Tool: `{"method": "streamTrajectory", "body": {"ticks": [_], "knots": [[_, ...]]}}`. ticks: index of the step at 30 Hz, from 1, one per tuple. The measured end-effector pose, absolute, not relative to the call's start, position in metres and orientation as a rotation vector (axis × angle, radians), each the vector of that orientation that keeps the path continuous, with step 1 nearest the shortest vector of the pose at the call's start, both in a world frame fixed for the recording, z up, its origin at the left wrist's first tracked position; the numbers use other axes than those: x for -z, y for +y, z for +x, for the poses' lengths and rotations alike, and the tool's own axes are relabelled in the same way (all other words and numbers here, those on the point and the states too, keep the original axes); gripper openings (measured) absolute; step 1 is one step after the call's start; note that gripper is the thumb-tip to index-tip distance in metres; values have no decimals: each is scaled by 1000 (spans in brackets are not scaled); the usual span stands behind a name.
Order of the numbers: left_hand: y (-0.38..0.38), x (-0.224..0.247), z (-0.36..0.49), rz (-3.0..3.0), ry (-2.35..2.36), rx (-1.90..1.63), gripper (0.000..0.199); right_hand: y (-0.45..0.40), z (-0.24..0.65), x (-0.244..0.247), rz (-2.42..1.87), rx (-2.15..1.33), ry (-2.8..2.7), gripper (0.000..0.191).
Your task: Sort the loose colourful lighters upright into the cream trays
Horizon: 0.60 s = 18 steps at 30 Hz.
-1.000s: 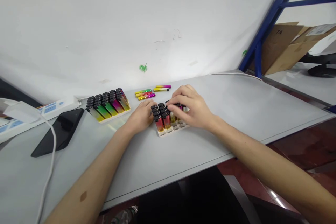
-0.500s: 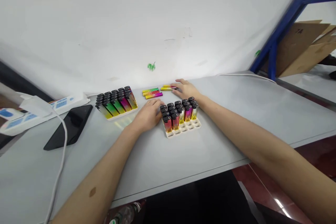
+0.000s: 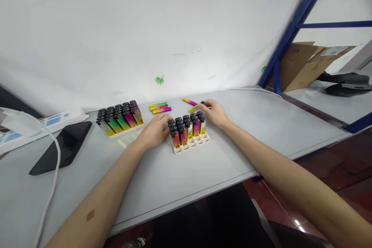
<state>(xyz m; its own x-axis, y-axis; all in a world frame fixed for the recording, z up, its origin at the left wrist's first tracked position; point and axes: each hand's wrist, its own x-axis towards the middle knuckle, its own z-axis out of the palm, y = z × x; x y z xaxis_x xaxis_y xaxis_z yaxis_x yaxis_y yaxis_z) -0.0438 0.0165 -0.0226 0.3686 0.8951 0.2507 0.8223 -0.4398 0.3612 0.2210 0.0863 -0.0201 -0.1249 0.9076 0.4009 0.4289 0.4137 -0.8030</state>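
Note:
A white tray [image 3: 194,145] stands in front of me, with several black-topped shiny lighters [image 3: 183,135] upright in it and bare slots along its near row. My left hand [image 3: 157,130] rests at the tray's left edge, its fingers bent against it and their tips partly hidden. My right hand [image 3: 213,112] is behind the tray to the right, its thumb and fingers closed on a yellow lighter [image 3: 193,108]. A yellow and purple lighter [image 3: 189,101] lies just beyond it. Several more loose lighters [image 3: 160,107] lie side by side near the wall.
A second tray of lighters [image 3: 120,119] stands at the left. Further left are a black phone [image 3: 62,147], a white power strip [image 3: 64,118] and a white cable [image 3: 55,180]. Blue rack posts [image 3: 290,31] and cardboard boxes [image 3: 305,66] are at the right.
The view has swung right. My right hand has drawn back from the loose pair, with one lighter now in its fingers and tilted apart from the other. My left hand has stayed by the tray.

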Motion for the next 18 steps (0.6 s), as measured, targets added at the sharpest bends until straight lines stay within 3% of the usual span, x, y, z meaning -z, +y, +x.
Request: {"method": "streamTrajectory", "body": {"ticks": [5,14,18], "knots": [[19,26,-47,2482,1536,-629,37,69,226,6,-1025,-1212,-1145,39],[19,26,-47,2490,1560,-608,38,65,226,0,-918,-1513,-1034,58],[20,26,-48,2516,1552,-596,38,63,225,-2,-912,-1574,-992,54]]}}
